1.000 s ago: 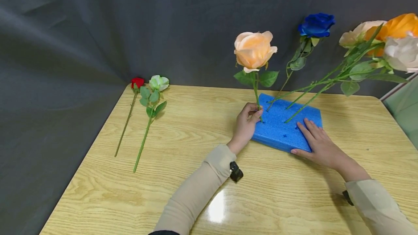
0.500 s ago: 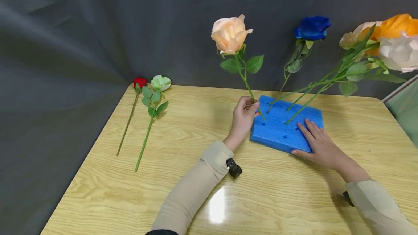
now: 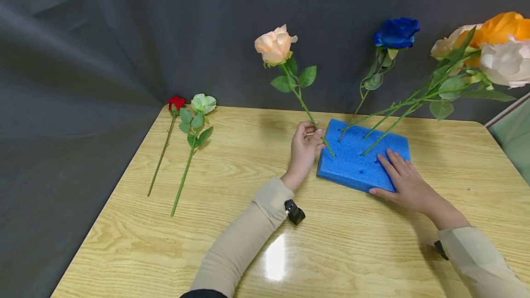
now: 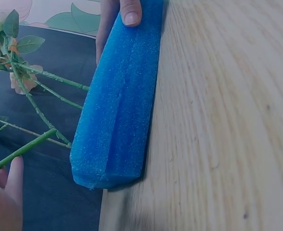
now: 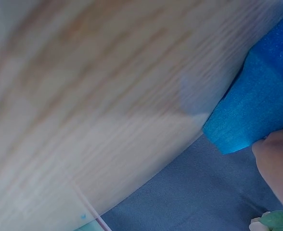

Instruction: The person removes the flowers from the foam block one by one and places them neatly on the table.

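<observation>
In the head view my left hand (image 3: 304, 151) pinches the green stem of a peach rose (image 3: 274, 46) between thumb and fingers. The rose leans left, its lower stem end over the left part of a blue foam block (image 3: 352, 169). That stem end shows free of the foam in the left wrist view, just off the block (image 4: 117, 106). My right hand (image 3: 407, 185) rests on the block's right front corner, fingers stretched over the top, thumb on the front side. A blue rose (image 3: 396, 33) and several stems stand in the foam, with small holes near the right fingers.
On the table's left lie a red rose (image 3: 176, 103) and a pale green rose (image 3: 203, 103) with leaves. Orange (image 3: 503, 31) and white (image 3: 507, 63) flowers lean right from the foam. A dark cloth (image 3: 232, 36) hangs behind the table.
My left hand has drawn back slightly left with the peach rose, whose bloom has swung left and away while its stem tilts more. The right hand has stayed on the foam block.
</observation>
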`<state>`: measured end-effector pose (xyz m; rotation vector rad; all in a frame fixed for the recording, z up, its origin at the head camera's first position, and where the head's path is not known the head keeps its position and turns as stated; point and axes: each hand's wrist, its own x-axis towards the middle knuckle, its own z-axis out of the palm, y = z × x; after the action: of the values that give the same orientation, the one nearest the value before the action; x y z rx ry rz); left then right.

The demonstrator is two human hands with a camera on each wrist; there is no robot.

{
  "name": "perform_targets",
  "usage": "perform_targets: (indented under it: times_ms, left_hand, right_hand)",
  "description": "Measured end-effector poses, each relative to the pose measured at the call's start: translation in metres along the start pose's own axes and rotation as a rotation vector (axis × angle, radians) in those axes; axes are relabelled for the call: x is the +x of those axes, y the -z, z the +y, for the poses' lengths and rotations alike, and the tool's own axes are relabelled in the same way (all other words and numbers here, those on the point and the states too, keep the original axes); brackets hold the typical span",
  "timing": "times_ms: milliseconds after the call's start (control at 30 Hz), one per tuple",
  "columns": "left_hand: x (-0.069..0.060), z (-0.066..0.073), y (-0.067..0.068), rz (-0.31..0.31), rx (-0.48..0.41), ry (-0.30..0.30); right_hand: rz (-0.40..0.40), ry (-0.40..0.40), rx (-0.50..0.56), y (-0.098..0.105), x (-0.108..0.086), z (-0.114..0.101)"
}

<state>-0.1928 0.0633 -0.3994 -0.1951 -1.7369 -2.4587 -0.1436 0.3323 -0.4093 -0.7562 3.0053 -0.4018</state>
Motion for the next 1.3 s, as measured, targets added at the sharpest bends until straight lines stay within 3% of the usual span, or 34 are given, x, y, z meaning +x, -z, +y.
perform_targets:
  times_ms: [533, 833, 1300]
  left_hand:
    - [-0.002, 0.011, 0.023, 0.103, -0.058, 0.062]
    - [-0.003, 0.009, 0.043, 0.123, -0.059, 0.095]
    - [-0.004, 0.017, 0.073, 0.166, -0.058, 0.091]
  right_hand:
    - [-0.007, -0.005, -0.001, 0.001, 0.0, 0.0]
    - [0.007, 0.001, 0.0, 0.0, 0.0, -0.001]
    - [0.008, -0.002, 0.006, -0.001, 0.0, 0.0]
